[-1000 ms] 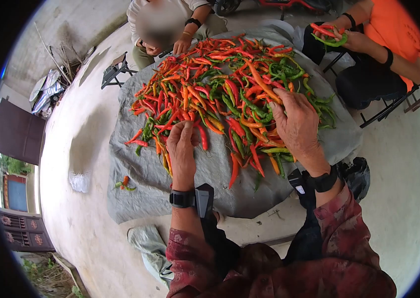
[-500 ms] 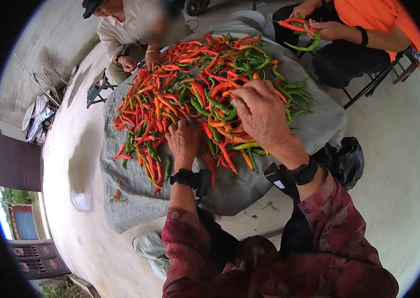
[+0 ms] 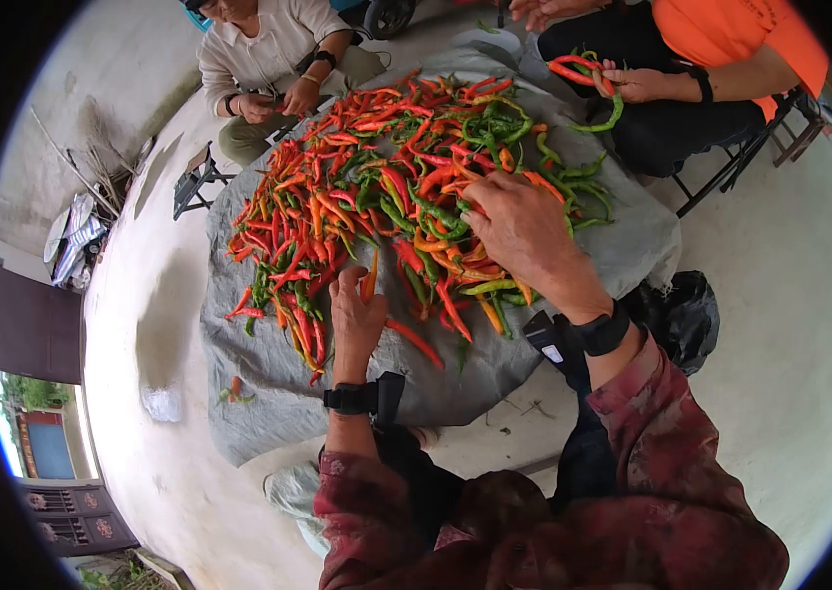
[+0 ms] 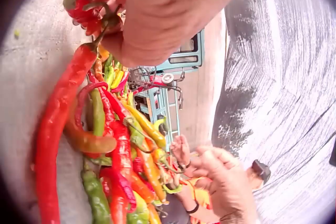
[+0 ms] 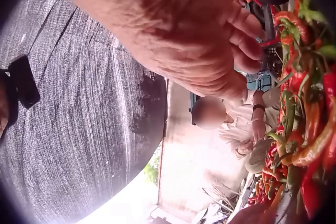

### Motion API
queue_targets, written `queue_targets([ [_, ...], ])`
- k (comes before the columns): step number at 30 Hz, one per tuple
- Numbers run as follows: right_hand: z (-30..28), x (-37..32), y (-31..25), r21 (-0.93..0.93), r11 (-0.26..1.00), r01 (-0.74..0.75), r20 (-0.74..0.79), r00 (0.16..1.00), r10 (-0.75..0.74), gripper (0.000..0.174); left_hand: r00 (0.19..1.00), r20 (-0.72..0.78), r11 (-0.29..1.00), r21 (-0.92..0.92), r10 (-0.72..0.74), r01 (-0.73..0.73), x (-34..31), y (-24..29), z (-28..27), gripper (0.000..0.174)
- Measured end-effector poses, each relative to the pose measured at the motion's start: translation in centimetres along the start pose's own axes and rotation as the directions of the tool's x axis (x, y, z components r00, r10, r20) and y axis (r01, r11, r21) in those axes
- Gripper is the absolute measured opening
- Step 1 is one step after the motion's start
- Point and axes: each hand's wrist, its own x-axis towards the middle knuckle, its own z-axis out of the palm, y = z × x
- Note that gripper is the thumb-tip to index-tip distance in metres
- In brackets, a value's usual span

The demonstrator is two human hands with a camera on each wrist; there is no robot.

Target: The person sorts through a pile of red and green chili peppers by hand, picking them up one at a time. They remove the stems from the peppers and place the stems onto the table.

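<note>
My left hand is low over the near side of the pile of chili peppers. In the left wrist view its fingers pinch several chilies by the stems, and a long red chili pepper hangs stem-up from them. An orange chili stands at the fingertips in the head view. My right hand hovers over the right part of the pile, palm down, fingers loosely bent. The right wrist view shows nothing between its thumb and fingers, and a red chili just beyond the fingertips.
A grey cloth covers the table under the chilies. Opposite sits a person in a light shirt. At the right a person in orange holds red and green chilies. A black bag lies by the table's right side.
My left hand has drawn back toward me from the pile, chilies now showing beside it. My right hand has moved left from its earlier spot by a long orange chili. The view has shifted.
</note>
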Motion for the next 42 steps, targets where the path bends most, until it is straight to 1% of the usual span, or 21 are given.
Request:
queue_targets([
  [1,-0.4,-0.3,0.3,-0.007,1.000,0.007,0.012,1.000,-0.007,0.015,1.000,-0.001,0.996,-0.084,0.009,-0.009,-0.2,-0.1,-0.3,0.037],
  [3,-1.5,-0.4,0.9,-0.086,0.995,-0.059,0.373,0.924,0.087,0.024,0.999,0.004,0.979,-0.202,-0.039,0.039,-0.4,-0.2,-0.7,0.038],
  [4,-1.2,-0.7,1.4,-0.143,0.989,-0.024,0.460,0.884,0.087,0.043,0.997,0.005,0.952,-0.296,-0.080,0.078,-0.4,-0.5,-0.7,0.039],
  [6,-2.3,-1.8,1.3,-0.167,0.985,0.052,0.483,0.875,0.036,0.050,0.967,0.133,0.800,-0.544,-0.216,0.253,-0.5,1.8,-3.3,0.039],
  [7,-2.7,-2.3,0.9,-0.177,0.978,0.111,0.499,0.867,-0.008,0.057,0.966,0.127,0.788,-0.559,-0.225,0.257,-0.7,2.5,-4.0,0.039],
  [8,-2.9,-2.3,0.2,-0.234,0.970,0.068,0.638,0.764,0.100,0.080,0.967,0.120,0.743,-0.621,-0.227,0.251,-0.8,2.9,-4.4,0.039],
  [12,0.6,-4.1,1.5,-0.269,0.960,0.080,0.580,0.809,0.095,0.094,0.959,0.148,0.656,-0.704,-0.241,0.273,-0.5,3.4,-5.2,0.050],
  [13,1.1,-3.9,1.7,-0.269,0.958,0.096,0.585,0.807,0.084,0.094,0.954,0.151,0.610,-0.741,-0.257,0.282,-0.6,3.2,-5.2,0.049],
  [16,2.5,-3.1,2.1,-0.153,0.981,-0.123,0.508,0.841,0.185,0.091,0.963,0.157,0.571,-0.780,-0.218,0.257,-0.5,3.4,-5.6,0.046],
  [23,6.5,1.5,2.8,-0.021,0.978,-0.208,0.407,0.892,0.198,0.086,0.961,0.142,0.402,-0.886,-0.237,0.230,-0.7,3.0,-4.8,0.042],
  [24,7.3,2.4,2.8,-0.017,0.980,-0.198,0.379,0.906,0.190,0.084,0.961,0.140,0.399,-0.888,-0.240,0.229,-0.9,2.8,-4.8,0.042],
  [26,8.8,4.4,3.0,0.000,0.977,-0.212,0.397,0.897,0.194,0.084,0.996,0.005,0.663,-0.746,-0.084,0.059,-1.1,2.4,-4.7,0.042],
  [27,9.3,5.2,2.8,0.018,0.973,-0.232,0.417,0.886,0.203,0.085,0.996,-0.003,0.662,-0.748,-0.086,0.055,-1.0,2.6,-4.8,0.042],
  [28,9.9,5.9,2.6,0.041,0.971,-0.235,0.397,0.896,0.200,0.081,0.983,0.022,0.554,-0.823,-0.184,0.122,-0.8,3.0,-4.8,0.043],
  [30,11.0,7.2,1.9,0.051,0.992,-0.119,0.399,0.913,0.089,0.075,0.941,0.106,0.346,-0.912,-0.320,0.221,-0.5,3.0,-4.7,0.045],
  [32,11.9,8.3,0.7,0.098,0.995,0.006,0.457,0.888,-0.051,0.065,0.928,0.107,0.309,-0.924,-0.356,0.225,-0.3,3.6,-5.1,0.046],
  [33,12.8,8.3,0.7,0.063,0.979,0.194,0.394,0.896,-0.203,0.061,0.913,0.114,0.275,-0.932,-0.392,0.234,-0.3,3.9,-5.2,0.046],
  [35,11.8,8.3,-1.7,0.022,0.985,0.173,0.507,0.847,-0.160,0.058,0.905,0.095,0.261,-0.940,-0.414,0.218,-0.2,3.5,-4.8,0.047],
  [37,11.3,7.7,-2.2,0.082,0.967,0.239,0.509,0.825,-0.247,0.056,0.947,-0.136,0.460,-0.888,-0.292,0.015,-0.2,2.8,-4.6,0.045],
  [38,10.9,7.2,-2.3,0.146,0.944,0.296,0.507,0.797,-0.328,0.055,0.927,-0.004,0.344,-0.929,-0.375,0.135,-0.1,2.4,-5.1,0.044],
  [42,7.7,4.2,-3.1,0.159,0.930,0.330,0.595,0.720,-0.357,0.054,0.921,-0.023,0.280,-0.955,-0.388,0.094,0.3,2.2,-5.0,0.044],
])
